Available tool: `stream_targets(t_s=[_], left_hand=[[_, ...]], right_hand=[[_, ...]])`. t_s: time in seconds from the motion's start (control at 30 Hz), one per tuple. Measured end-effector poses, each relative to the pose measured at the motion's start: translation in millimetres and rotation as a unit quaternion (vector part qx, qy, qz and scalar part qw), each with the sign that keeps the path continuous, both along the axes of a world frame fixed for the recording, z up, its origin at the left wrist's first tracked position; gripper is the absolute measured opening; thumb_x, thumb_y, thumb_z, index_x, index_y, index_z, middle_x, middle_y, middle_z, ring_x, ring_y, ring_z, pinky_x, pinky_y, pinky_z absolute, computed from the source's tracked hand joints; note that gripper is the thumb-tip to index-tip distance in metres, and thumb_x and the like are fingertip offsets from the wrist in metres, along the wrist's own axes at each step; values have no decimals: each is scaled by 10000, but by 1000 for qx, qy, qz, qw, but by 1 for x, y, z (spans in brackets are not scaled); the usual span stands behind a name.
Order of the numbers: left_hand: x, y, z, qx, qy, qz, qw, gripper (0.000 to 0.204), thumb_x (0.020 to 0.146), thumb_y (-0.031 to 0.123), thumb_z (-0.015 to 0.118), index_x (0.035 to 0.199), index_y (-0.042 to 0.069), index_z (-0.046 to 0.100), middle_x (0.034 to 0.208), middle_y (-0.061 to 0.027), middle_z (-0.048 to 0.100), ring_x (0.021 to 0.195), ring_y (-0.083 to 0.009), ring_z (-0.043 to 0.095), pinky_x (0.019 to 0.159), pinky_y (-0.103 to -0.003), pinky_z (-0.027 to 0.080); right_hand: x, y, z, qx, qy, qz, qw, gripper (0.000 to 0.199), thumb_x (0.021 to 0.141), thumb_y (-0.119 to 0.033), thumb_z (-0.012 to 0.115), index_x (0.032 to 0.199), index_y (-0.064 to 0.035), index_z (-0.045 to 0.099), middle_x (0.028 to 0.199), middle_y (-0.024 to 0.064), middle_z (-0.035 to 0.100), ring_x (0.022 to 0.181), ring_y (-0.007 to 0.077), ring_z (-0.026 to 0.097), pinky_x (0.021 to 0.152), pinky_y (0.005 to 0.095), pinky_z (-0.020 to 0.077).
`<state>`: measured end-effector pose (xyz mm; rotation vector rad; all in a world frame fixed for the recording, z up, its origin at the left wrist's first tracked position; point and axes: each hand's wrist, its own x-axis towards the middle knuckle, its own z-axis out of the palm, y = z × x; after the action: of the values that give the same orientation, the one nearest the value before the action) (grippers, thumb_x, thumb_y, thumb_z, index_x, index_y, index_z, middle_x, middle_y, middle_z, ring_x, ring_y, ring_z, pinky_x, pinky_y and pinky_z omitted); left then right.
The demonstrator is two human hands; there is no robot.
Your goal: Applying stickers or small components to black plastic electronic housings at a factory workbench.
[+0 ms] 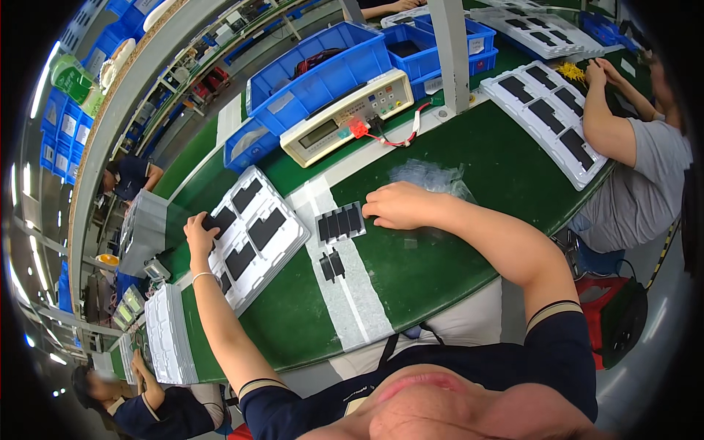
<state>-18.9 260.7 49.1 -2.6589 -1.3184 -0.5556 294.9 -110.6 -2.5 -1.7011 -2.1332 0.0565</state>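
Note:
My left hand (pixel 200 233) reaches to the far left corner of a white moulded tray (pixel 282 242) and pinches a flat black part (pixel 220 220) lying in one of its pockets. Several more black parts fill the other pockets. My right hand (pixel 396 205) rests knuckles-up on the green table, fingertips touching a row of black flat parts (pixel 341 223). Two smaller black parts (pixel 331 265) lie on a grey strip nearer to me.
A beige bench meter (pixel 345 116) with red leads sits behind, beside blue bins (pixel 323 73) and a grey post (pixel 451 55). Clear plastic bags (pixel 429 176) lie behind my right hand. Another white tray (pixel 546 117) and a seated person (pixel 631 147) are at right. Stacked trays (pixel 169 334) at left.

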Motion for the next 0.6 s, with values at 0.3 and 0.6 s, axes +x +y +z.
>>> stream_targets(t_s=[0.3, 0.6], left_hand=[[18, -48, 22, -169, -495, -106, 845, 240, 758, 130, 686, 946, -14, 644, 729, 2, 601, 588, -73, 482, 537, -222, 390], [83, -250, -10, -549, -274, -279, 739, 173, 815, 71, 626, 955, -28, 629, 868, -42, 628, 775, -90, 570, 699, -219, 456]], right_hand=[[-22, 3, 15, 176, 60, 55, 981, 128, 737, -131, 629, 825, -56, 576, 791, 53, 552, 813, 252, 565, 692, 356, 474], [-61, -10, 19, 25, 403, -5, 915, 252, 754, -192, 676, 906, -21, 572, 776, 86, 581, 695, 195, 568, 636, 294, 452]])
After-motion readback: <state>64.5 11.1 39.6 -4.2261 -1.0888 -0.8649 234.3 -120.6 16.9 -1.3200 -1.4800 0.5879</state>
